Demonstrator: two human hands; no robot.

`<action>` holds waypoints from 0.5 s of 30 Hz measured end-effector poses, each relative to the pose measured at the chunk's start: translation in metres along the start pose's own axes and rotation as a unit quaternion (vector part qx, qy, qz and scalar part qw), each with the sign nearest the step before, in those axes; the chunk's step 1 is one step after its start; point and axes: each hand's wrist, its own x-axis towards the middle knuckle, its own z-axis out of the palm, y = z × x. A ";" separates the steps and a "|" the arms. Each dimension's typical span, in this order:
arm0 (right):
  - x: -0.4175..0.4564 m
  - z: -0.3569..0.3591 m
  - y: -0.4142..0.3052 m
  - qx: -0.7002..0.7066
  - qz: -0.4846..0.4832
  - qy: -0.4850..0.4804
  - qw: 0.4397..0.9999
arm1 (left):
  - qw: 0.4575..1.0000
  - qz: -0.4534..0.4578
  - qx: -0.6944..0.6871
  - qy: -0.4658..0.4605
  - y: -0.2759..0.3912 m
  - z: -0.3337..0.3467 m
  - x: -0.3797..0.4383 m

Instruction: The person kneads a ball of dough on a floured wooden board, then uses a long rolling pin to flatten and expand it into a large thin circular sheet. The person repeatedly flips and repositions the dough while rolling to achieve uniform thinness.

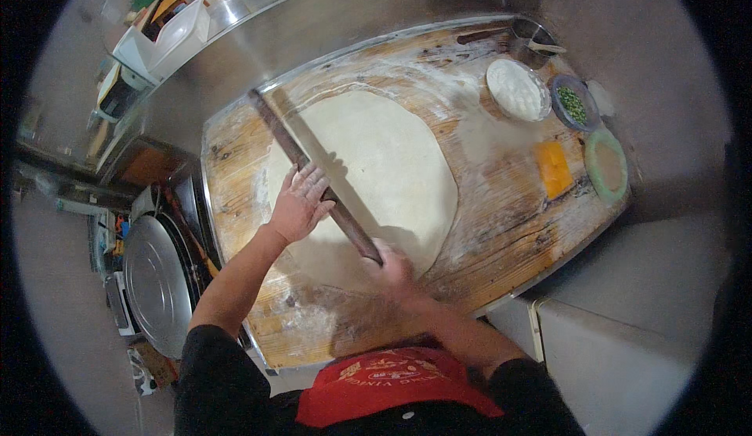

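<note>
A long dark wooden rolling pin [346, 220] slants across a wide round sheet of pale dough [382, 160]. My left hand [303, 201] lies over the pin's middle, loosely holding it from above; its floury fingers are fairly straight and the thumb is beside the wood. The near end of the pin is in the grasp of my right hand [392, 268], which is slightly blurred. Beyond my left hand the pin's far end reaches past the dough towards the back edge. A shadow of the pin and left hand falls on the dough. Whether the pin presses the dough is unclear.
The floured wooden board [493, 201] carries a bowl of white powder [517, 90], a bowl of chopped greens [571, 106], a yellow scraper [553, 169], a green-rimmed dish [605, 165] and a metal pot [526, 39]. A large round metal lid [155, 283] stands left of it.
</note>
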 end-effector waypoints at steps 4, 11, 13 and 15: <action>-0.008 0.017 -0.017 -0.110 -0.056 0.081 0.989 | 0.999 0.000 -0.019 -0.046 -0.009 0.034 0.011; -0.016 -0.189 0.122 -0.405 0.047 0.171 0.897 | 0.997 0.056 -0.057 0.023 0.077 0.088 0.165; -0.006 -0.226 0.145 -0.506 0.056 0.192 0.839 | 0.989 0.099 -0.100 0.046 0.098 0.104 0.188; -0.007 -0.234 0.173 -0.524 0.094 0.218 0.818 | 0.986 0.044 -0.147 0.063 0.094 0.109 0.190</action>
